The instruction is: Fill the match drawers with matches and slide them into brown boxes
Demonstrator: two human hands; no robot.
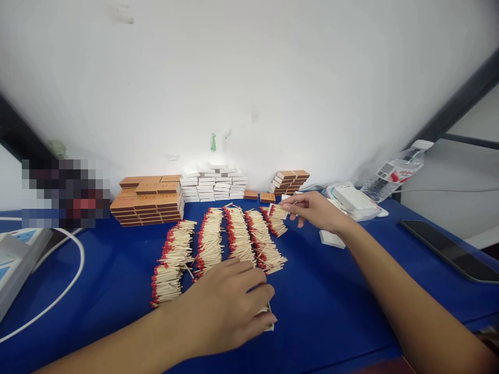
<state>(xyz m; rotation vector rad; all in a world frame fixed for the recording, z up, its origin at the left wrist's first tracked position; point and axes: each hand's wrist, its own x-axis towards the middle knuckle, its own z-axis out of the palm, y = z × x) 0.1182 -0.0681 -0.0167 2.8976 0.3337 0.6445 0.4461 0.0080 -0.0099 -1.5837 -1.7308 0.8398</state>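
Note:
My left hand (234, 304) is curled over a small white matchbox tray (268, 327), mostly hidden beneath the fingers. Farther back, my right hand (314, 209) pinches the edge of another matchbox tray (277, 211) filled with matches. That tray is held over the far end of the rightmost row of matches (277, 227). Several rows of red-tipped matches (210, 236) run from front to back, their heads pointing left. A white tray (331, 239) lies on the blue table to the right of my right hand.
Orange matchboxes (148, 200) are stacked at the back left, beside piled white trays (214, 184). A smaller matchbox stack (289, 182) stands right of them. Farther right are a plastic bottle (395, 174), a white packet (353, 200) and a phone (448, 249). A white cable (80, 259) curves at left.

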